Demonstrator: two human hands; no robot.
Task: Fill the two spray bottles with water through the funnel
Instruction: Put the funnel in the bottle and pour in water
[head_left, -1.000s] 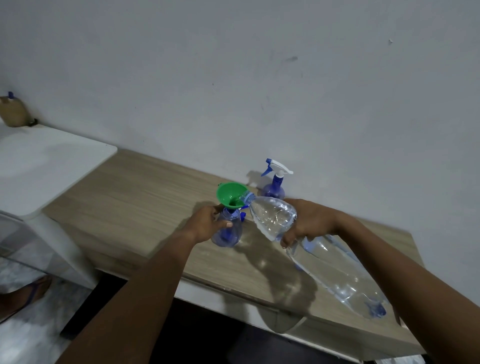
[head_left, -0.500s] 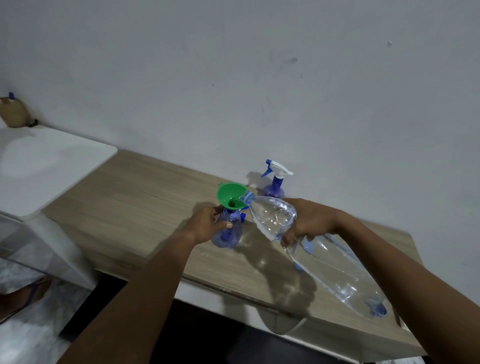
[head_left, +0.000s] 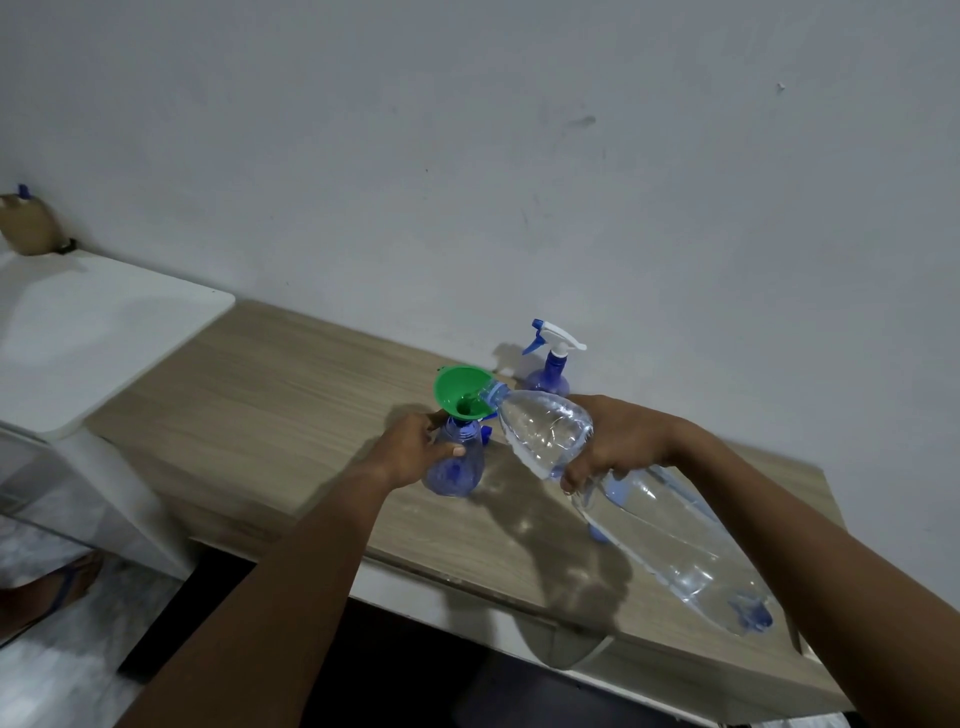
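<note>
A green funnel (head_left: 464, 392) sits in the neck of an open blue spray bottle (head_left: 457, 470) on the wooden table (head_left: 291, 395). My left hand (head_left: 413, 447) grips that bottle's side. My right hand (head_left: 615, 441) holds a large clear water bottle (head_left: 649, 514) tilted down to the left, its mouth over the funnel's rim. A second blue spray bottle (head_left: 548, 376) with its white and blue trigger head on stands upright behind, near the wall.
A white surface (head_left: 98, 332) adjoins the table on the left, with a brown container (head_left: 28, 223) at its far corner. The wall runs right behind the table. Something small and blue (head_left: 597, 532) lies on the table under the water bottle. A sandalled foot (head_left: 47, 587) shows at lower left.
Hardly anything differs. Both hands keep their grips and the water bottle stays tilted over the funnel.
</note>
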